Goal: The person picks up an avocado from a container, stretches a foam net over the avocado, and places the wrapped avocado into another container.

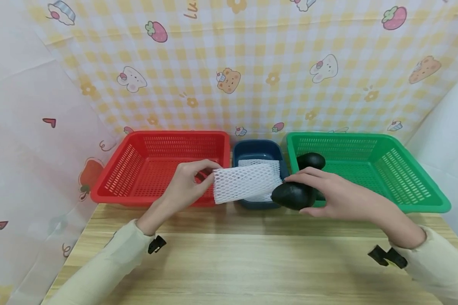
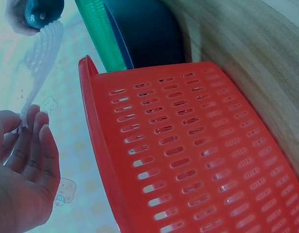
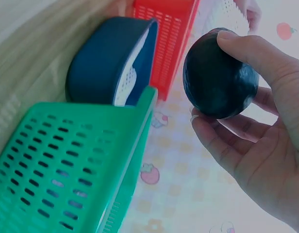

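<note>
A dark avocado [image 1: 293,196] sits in my right hand [image 1: 337,195], gripped between thumb and fingers, its long axis sideways, one end toward the mesh sleeve [image 1: 242,183] that my left hand [image 1: 187,182] pinches at the left edge. Below, a blue bin [image 1: 257,146] separates a red basket [image 1: 118,199] and a green basket [image 1: 423,207].

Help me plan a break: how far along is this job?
Done: only the picking up; nothing netted shows. In hand: the left hand holds a foam net, the right hand a bare dark fruit. Apparently left: netting it, and another fruit in the green basket.
</note>
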`<state>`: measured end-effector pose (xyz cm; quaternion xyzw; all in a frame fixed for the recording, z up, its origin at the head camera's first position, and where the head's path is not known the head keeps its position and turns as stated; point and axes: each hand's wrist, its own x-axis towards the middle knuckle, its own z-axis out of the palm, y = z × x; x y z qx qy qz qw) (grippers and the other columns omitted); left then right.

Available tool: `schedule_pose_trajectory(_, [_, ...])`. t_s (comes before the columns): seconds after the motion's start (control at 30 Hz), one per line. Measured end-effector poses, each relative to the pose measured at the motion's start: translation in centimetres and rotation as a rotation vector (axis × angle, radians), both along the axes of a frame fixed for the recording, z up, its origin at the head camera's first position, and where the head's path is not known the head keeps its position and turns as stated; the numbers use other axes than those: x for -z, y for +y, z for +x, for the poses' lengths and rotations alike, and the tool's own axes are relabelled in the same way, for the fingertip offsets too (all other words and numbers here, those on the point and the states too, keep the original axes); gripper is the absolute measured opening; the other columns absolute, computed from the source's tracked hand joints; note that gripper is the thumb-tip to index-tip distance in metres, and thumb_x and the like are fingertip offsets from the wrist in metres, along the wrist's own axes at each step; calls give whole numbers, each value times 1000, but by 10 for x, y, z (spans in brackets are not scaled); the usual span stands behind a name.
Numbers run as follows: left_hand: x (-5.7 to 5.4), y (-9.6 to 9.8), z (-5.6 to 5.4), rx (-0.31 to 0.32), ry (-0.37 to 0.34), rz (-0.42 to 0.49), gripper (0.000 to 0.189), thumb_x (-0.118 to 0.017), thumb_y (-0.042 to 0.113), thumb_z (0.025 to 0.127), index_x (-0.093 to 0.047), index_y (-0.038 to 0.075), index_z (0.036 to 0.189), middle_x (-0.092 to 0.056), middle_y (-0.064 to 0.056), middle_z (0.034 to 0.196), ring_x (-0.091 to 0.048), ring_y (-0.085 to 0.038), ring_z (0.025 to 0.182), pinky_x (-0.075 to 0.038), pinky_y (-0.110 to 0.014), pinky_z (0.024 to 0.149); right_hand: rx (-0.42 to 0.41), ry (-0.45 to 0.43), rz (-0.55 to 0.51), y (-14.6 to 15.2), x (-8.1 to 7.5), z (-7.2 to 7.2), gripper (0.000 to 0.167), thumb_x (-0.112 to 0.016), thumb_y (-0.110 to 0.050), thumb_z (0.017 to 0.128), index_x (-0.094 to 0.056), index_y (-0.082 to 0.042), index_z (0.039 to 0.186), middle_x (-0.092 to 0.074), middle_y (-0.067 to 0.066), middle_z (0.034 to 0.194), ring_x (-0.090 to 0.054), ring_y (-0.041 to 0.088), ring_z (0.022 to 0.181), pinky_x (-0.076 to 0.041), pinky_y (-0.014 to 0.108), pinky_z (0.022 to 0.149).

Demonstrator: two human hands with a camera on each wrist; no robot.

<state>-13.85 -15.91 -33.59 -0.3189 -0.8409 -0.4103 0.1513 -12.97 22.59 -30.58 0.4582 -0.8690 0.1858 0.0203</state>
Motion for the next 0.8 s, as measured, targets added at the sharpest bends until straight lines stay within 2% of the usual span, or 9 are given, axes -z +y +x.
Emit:
schedule_pose_trajectory(0.23, [1,-1,0,-5,-5,7,28,-79,2,88,-73,8,114,-72,1,106,-67,-10,86,-58,-29,69,24,-4,-22,5,1,-7,74,-86,-29,84,-50,-24,147,-53,-2,134,-63,14,98,-55,38,77])
schedule_pose_trajectory(0.57, [1,-3,-2,14,2,31,28,-79,3,88,-73,8,115,-72,2,106,-68,-10,86,-58,-30,69,27,53,-88,12,2,-21,76,-90,-17,78,-52,-14,144,-56,1,130,-60,16,102,-55,38,71])
schedule_pose_trajectory(0.8, [2,-3,-2,18,-1,42,26,-78,2,89,-73,8,114,-72,2,106,-67,-10,86,-58,-30,69,63,56,-117,15,5,-28,74,-91,-15,76,-55,-14,141,-56,5,131,-58,18,102,-56,39,71])
